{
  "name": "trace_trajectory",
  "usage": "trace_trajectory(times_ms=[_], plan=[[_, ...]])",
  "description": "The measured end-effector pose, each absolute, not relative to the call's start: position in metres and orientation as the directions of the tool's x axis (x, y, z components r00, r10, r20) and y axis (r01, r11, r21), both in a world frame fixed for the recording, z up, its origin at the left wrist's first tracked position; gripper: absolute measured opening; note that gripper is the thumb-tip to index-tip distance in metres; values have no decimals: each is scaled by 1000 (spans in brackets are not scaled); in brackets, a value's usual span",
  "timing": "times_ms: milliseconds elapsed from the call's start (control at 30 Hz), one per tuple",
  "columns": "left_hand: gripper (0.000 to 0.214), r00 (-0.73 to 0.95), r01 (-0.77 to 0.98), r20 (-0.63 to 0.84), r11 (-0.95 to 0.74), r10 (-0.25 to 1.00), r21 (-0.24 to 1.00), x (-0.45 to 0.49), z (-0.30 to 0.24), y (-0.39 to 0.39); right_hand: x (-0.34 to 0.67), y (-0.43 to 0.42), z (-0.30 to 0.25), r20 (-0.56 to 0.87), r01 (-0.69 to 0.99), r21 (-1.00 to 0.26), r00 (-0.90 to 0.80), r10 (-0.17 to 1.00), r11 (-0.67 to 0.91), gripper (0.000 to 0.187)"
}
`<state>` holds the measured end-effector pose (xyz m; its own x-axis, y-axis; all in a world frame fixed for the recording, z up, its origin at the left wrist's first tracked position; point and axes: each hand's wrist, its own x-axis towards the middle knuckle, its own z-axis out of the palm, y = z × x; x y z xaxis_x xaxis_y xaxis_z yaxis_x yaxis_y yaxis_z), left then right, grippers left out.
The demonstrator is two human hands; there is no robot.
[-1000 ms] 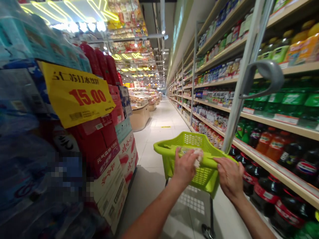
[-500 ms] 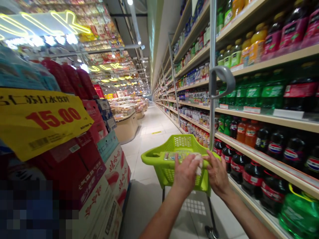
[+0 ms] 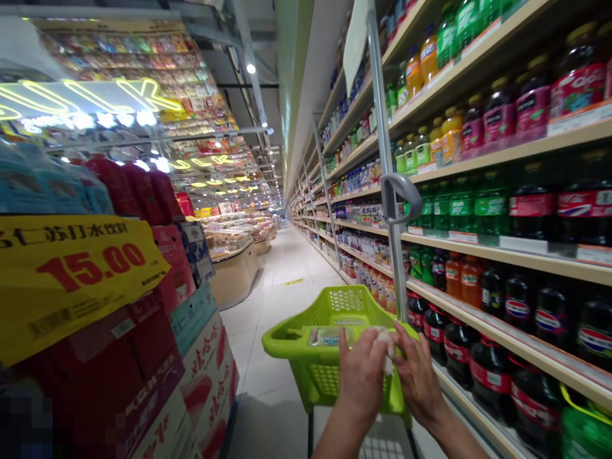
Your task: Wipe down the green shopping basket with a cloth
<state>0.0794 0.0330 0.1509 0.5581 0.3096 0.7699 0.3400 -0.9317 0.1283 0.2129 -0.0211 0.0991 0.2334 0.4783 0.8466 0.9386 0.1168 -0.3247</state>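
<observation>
A lime-green plastic shopping cart [image 3: 325,376] with a perforated basket stands in front of me. My left hand [image 3: 361,376] is at the cart's near handle, its fingers closed on a crumpled white tissue [image 3: 388,357] pressed against the handle; one finger points up beside a label strip [image 3: 329,336]. My right hand [image 3: 418,373] curls over the right end of the same handle, close to the tissue. Part of the handle is hidden behind both hands. A metal pole [image 3: 396,274] with a grey loop [image 3: 404,197] rises just past the cart's right side.
Shelves of soft drink bottles [image 3: 516,312] run along the right. At left are stacked drink cartons [image 3: 205,376] under a yellow price sign [image 3: 81,268] reading 15.00. A tiled aisle [image 3: 287,255] leads ahead, past rounded display bins [image 3: 234,274].
My view has tilted up slightly, so the cart and both hands sit lower in the picture. The grey loop and the pole appear farther left. Both hands stay on the handle.
</observation>
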Motion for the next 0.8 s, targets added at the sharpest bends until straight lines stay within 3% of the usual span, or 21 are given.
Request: trace_trajectory(times_ms=[67,200,267,467,667,800], plan=[[45,545,373,770,-918,332,132,77,154,36,216,-22,100,843,941,-313,215,492,126,51],[45,416,581,742,-781,526,228,43,164,63,217,-26,103,829,930,-343,234,508,131,51],[43,385,628,732,-741,561,238,38,165,66,213,-25,104,827,925,-360,257,500,120,50],[42,583,419,760,-908,289,23,72,150,35,210,-25,103,840,938,-332,246,483,98,48],[49,423,597,799,-795,427,109,22,144,68,210,-27,105,848,947,-312,239,473,82,48],[47,490,521,802,-852,342,45,38,140,51,201,-25,110,840,937,-349,296,455,34,46]])
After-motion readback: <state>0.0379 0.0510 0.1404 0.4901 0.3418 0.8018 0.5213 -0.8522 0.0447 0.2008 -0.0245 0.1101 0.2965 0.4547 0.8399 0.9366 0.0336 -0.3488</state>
